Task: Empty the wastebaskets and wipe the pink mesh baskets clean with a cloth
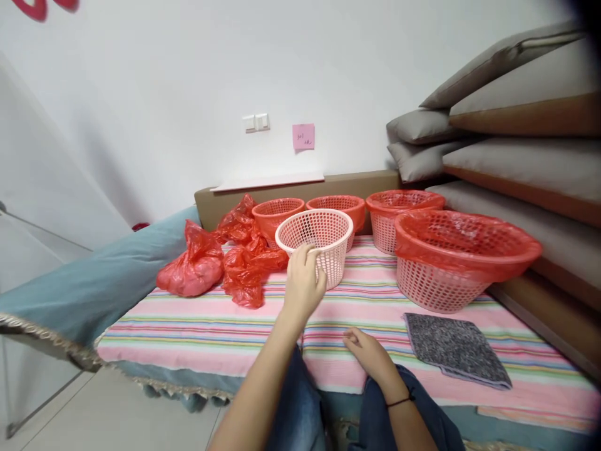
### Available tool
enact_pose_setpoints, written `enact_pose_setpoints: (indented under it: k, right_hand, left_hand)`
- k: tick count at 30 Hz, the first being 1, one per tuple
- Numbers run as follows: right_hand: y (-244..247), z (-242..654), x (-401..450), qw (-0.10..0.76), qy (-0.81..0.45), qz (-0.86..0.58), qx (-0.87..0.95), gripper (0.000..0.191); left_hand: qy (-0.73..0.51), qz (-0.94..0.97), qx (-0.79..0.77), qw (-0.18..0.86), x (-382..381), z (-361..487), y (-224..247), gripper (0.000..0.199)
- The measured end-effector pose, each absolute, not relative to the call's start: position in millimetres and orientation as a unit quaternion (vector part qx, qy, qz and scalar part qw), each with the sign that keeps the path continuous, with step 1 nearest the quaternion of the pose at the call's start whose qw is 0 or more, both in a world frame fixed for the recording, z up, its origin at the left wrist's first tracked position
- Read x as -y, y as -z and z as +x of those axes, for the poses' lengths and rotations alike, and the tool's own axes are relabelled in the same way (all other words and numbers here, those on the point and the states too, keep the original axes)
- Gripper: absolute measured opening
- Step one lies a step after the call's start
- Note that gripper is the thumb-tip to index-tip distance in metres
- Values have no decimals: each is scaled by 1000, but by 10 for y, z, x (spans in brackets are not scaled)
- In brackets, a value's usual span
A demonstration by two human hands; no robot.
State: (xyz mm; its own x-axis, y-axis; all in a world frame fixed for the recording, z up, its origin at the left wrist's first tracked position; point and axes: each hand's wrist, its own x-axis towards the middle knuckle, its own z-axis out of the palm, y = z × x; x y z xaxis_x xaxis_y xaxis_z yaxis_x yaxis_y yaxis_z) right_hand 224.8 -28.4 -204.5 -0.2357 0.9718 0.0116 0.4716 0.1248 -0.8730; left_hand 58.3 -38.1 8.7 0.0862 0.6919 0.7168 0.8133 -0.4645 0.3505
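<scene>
A pale pink basket (pixel 335 263) with holes in its walls stands upright on the striped cloth (pixel 197 322). My left hand (pixel 305 275) is at its near side, fingers bent over the front rim and thumb outside; the fingertips are partly hidden. My right hand (pixel 369 354) rests low over the cloth near my knees, its fingers loosely curled with nothing visible in them. Left of the basket lie a crumpled red plastic bag (pixel 244 275) and a knotted, filled red bag (pixel 192 266).
Behind stand two reddish baskets (pixel 277 210) (pixel 359 216). At right are two bag-lined baskets (pixel 382 230) (pixel 432 285). A folded dark grey cloth (pixel 455 344) lies in front of them. Grey cushions (pixel 530 169) are stacked on the right; a pink note (pixel 303 136) is on the wall.
</scene>
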Motion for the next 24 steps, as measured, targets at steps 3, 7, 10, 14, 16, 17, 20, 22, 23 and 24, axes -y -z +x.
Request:
enact_pose_setpoints:
  k: [3,7,10,14,16,17,20,22,23,24]
  right_hand:
    - [2015,2243,244,348,-407,-521,665,35]
    - [1928,2214,209,431,-409,-515,618,32]
    - [1878,2218,164,509,-396,-524,556,35]
    - [1846,2539,110,548,-361,-568,497,42]
    - [1834,2894,129,559,-323,-611,459,44]
    - [1830,3105,154,562,-302,-635,435,45]
    - [1862,3740,272,566,-252,-703,349,49]
    - [1941,4058,350,567,-245,-734,282,53]
    - [1998,4167,380,569,-255,-739,255,53]
    - [2062,4243,402,575,-269,-736,234,51]
  left_hand:
    - [274,-756,589,76,-275,437,131,57]
    - [159,-776,602,105,-512,312,337,40]
    - [122,-794,588,92,-398,321,414,31]
    - [82,-810,576,74,-77,386,509,31]
    - [68,-822,559,85,159,399,578,30]
    - [57,-832,543,103,293,398,619,29]
    - [41,-856,491,153,697,375,755,25]
    - [59,-869,460,171,910,365,842,21]
    - [73,-872,451,176,988,366,880,20]
    - [88,-873,446,179,1047,369,914,19]
